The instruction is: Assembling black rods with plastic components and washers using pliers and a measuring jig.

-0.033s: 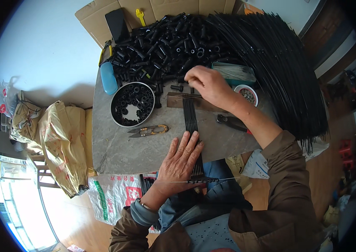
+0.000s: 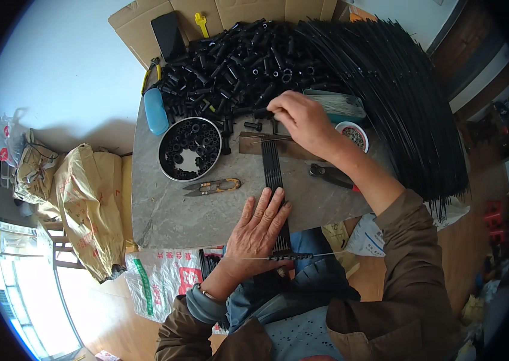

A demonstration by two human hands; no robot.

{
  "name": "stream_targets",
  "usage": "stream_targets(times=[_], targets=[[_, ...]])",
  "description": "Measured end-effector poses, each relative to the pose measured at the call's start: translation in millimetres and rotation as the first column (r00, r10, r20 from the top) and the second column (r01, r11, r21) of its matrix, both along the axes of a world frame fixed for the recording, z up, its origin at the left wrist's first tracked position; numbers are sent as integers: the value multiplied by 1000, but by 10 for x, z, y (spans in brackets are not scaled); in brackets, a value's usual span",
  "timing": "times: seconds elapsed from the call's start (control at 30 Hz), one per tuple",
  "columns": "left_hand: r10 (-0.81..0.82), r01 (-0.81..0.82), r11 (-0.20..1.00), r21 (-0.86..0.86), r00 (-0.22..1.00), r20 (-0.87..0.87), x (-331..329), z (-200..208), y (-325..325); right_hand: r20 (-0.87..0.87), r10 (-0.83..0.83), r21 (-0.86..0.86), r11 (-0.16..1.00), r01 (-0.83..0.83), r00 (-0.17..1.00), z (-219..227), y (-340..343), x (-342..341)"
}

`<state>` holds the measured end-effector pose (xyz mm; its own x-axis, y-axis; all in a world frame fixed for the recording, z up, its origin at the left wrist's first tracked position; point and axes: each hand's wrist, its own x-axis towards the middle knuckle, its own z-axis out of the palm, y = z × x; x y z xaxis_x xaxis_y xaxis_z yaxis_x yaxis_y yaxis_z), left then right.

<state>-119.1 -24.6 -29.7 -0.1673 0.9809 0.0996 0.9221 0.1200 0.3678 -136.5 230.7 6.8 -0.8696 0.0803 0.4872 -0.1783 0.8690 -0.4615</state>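
Note:
My left hand (image 2: 258,228) lies flat with its fingers stretched out on a strip of thin black rods (image 2: 272,165), side by side, that runs from the table's front edge towards its middle. A thin wire (image 2: 326,255) crosses the near end of the strip, with small black pieces (image 2: 293,257) on it. At the far end the rods rest on a brown flat piece (image 2: 307,150), where short thin wires (image 2: 259,139) stick out to the left. Just beyond that end my right hand (image 2: 302,120) is raised, fingertips pinched together; what they hold, if anything, does not show.
Nearby lie thread snips (image 2: 212,187), a round metal dish (image 2: 166,168) of small black rings, pliers (image 2: 329,174), a small bowl (image 2: 364,133) of tiny parts, and a green box (image 2: 350,116) of thin pins. Behind are heaped black tubular parts (image 2: 242,66) and long black rods (image 2: 386,84).
My right hand has shifted very slightly to the right. The left hand and the rods stay as they were.

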Motion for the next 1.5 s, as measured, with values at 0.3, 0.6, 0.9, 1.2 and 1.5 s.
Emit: stream_targets(times=[0.3, 0.6, 0.9, 1.2, 1.5], targets=[[-38, 27, 990, 138, 996, 79, 60, -7, -68, 165, 237, 591, 754, -289, 957, -241, -588, 735], [189, -314, 484, 817, 949, 253, -264, 1893, -541, 164, 826, -724, 473, -503, 539, 679, -1074, 831], [470, -585, 811, 15, 666, 580, 310, 558, -1595, 452, 882, -891, 453, 25, 134, 87, -1152, 1266], [362, -1, 929, -371, 226, 905, 1095, -171, -1126, 846, 479, -526, 674, -518, -234, -131, -1671, 1390], [122, 22, 992, -127, 158, 980, 535, -6, -997, 542, 806, -771, 589, -241, 238, 27, -1997, 2102]])
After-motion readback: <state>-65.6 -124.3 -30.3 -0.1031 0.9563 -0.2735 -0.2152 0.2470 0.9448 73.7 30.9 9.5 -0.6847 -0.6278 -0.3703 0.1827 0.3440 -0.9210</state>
